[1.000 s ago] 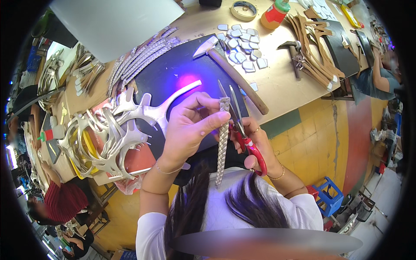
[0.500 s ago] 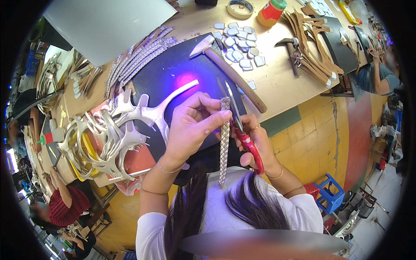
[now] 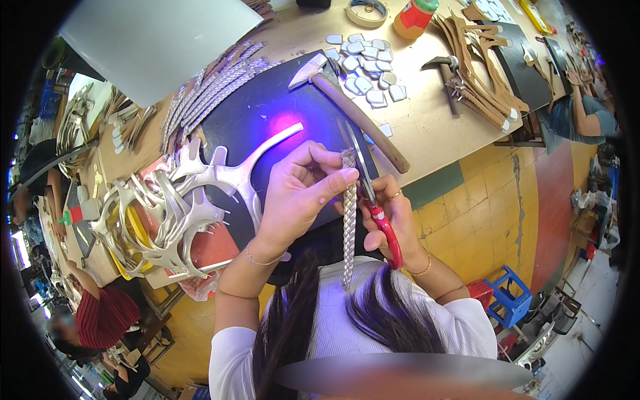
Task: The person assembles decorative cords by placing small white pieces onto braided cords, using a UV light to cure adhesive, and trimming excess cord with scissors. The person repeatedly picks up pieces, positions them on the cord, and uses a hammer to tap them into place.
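Observation:
My left hand (image 3: 303,190) pinches a silver braided strap (image 3: 349,230) near its frayed upper end, and the rest hangs down in front of my shirt. In my right hand (image 3: 393,220) is a pair of red-handled scissors (image 3: 379,213), its blades pointing away from me, close beside the strap's upper end. Just left of my left hand lies a silver cut-out strap piece (image 3: 250,175), one long arm reaching over the black mat (image 3: 230,127). A hammer (image 3: 360,110) with a wooden handle rests beyond my hands.
Braided straps (image 3: 207,93) lie in a row at the back left. Silver cut-out pieces (image 3: 153,220) are heaped at left. Small pale tabs (image 3: 367,67), a tape roll (image 3: 367,12), a green-lidded jar (image 3: 415,19) and another hammer (image 3: 448,80) occupy the far table. Other people sit at both sides.
The scissor blades have drawn closer together beside the strap's end. The strap's hanging part has swung slightly right; my left hand has hardly moved.

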Tool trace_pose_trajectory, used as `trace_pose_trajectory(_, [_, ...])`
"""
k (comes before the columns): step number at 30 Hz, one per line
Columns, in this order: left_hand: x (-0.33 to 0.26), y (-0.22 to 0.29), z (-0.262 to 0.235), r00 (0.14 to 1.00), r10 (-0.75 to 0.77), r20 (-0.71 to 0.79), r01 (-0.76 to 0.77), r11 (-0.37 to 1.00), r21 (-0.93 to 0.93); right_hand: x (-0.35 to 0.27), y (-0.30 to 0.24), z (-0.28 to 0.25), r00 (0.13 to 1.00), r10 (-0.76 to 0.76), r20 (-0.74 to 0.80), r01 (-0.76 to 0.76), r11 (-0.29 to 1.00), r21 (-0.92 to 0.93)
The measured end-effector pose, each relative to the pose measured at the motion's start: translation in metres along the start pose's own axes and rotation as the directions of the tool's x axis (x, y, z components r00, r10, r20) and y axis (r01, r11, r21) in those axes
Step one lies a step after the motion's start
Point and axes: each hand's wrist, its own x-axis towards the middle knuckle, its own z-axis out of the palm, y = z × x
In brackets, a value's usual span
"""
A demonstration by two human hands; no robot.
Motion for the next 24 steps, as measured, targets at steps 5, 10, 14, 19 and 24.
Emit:
trace_pose_trajectory(5, [0.001, -0.003, -0.001, 1.000, 0.000, 0.021, 0.000, 1.000, -0.029, -0.002, 0.007, -0.003, 0.999, 0.028, -0.037, -0.028, 1.000, -0.007])
trace_pose_trajectory(10, [0.002, 0.006, -0.004, 0.997, -0.075, 0.025, 0.072, 0.994, 0.085, 0.003, -0.012, -0.031, 0.993, -0.013, 0.118, 0.015, 1.000, -0.022])
trace_pose_trajectory(14, [0.007, 0.041, -0.017, 0.957, -0.284, 0.063, 0.219, 0.847, 0.483, 0.006, -0.038, -0.064, 0.937, 0.232, 0.260, -0.151, 0.943, -0.297])
trace_pose_trajectory(19, [0.009, 0.064, -0.011, 0.969, -0.242, 0.045, 0.157, 0.748, 0.645, 0.004, -0.058, -0.075, 0.885, 0.338, 0.319, -0.180, 0.881, -0.437])
trace_pose_trajectory(24, [0.007, 0.076, -0.008, 0.962, -0.267, 0.053, 0.137, 0.643, 0.754, 0.007, -0.064, -0.072, 0.879, 0.334, 0.341, -0.126, 0.851, -0.510])
